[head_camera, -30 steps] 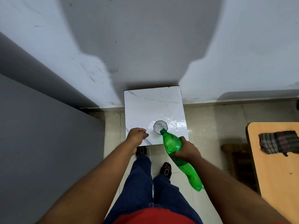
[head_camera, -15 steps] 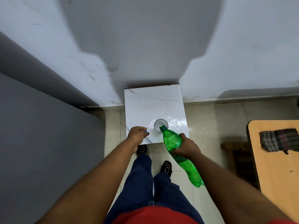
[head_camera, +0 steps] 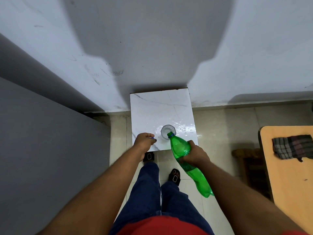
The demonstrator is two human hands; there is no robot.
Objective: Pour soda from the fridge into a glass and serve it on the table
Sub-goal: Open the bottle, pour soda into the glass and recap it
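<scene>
White marble-patterned surface [head_camera: 152, 106] stands against the wall, its near right part glossy with glare or wet patches; cannot tell which. A grey appliance side, perhaps the fridge, fills the left of the view.

Green soda bottle [head_camera: 182, 150] is tilted steeply, base up and back toward the person, open neck down at the near rim of the glass. It hangs over the near right corner of the surface and beyond its near edge. Little liquid shows in the upper body.

Right hand [head_camera: 194, 156] grasps the bottle round its middle, fingers wrapped under, thumb on top.

Left hand [head_camera: 144, 139] hovers or rests at the near left edge of the surface, fingers curled around a small blue object, likely the bottle cap [head_camera: 153, 138].

Glass [head_camera: 168, 131] stands upright near the near edge, right of centre, just beside the left hand. Fill level cannot be read from above.

Step in hand, by judgement: the pour. Serving is not yet done.

Next move calls for watching the level, then righting the bottle smoothly so the neck clears the rim without knocking the glass. Cap goes back on before the glass is carried.
</scene>
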